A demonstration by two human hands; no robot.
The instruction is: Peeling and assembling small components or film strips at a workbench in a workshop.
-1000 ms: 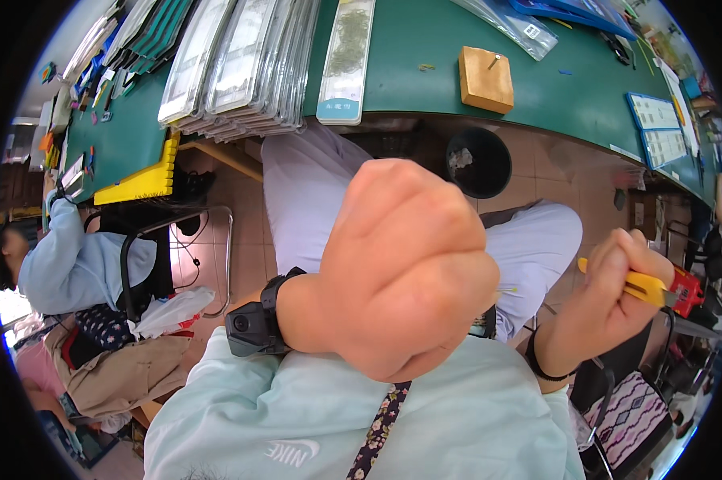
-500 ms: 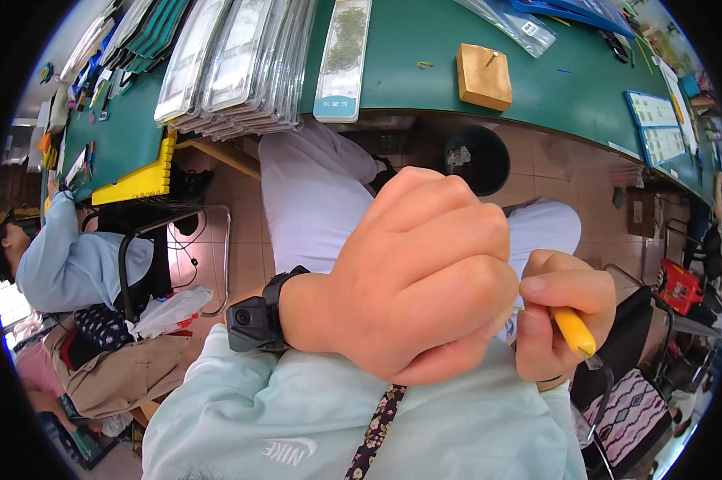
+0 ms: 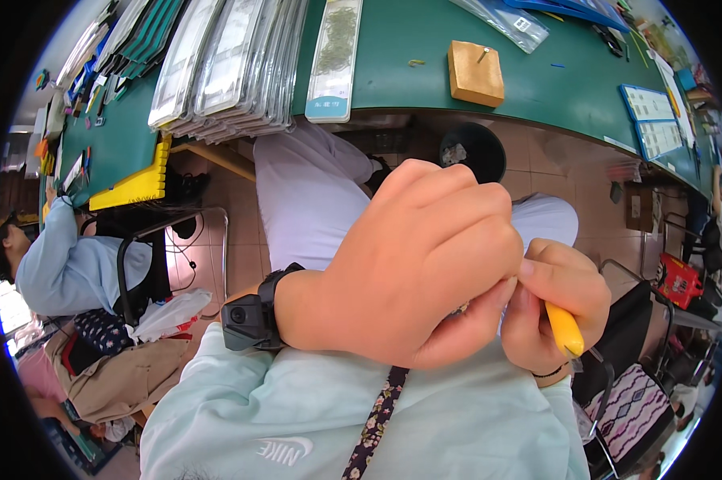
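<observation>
My left hand (image 3: 425, 264), with a black wrist device (image 3: 253, 318), is closed above my lap, back of the hand up. A small glint shows between its curled fingers and thumb, but what it holds is too hidden to name. Close against it on the right is my right hand (image 3: 565, 300), its thumb and forefinger pinched together by the left thumb. The same right hand grips a yellow handle (image 3: 565, 330), its blunt end pointing down toward me; the tool's working end is out of sight.
On the green table (image 3: 409, 80) ahead stand stacked clear flat cases (image 3: 217, 72), a single long case (image 3: 334, 60) and a wooden block (image 3: 476, 74) with a metal pin. Beneath is a black bin (image 3: 485, 152). A person (image 3: 81, 256) sits at left; a chair (image 3: 617, 352) is at right.
The left thumb has lifted away from the fist, baring a small gap. My right hand has shifted slightly left and up with the yellow-handled tool. The view has drifted a little.
</observation>
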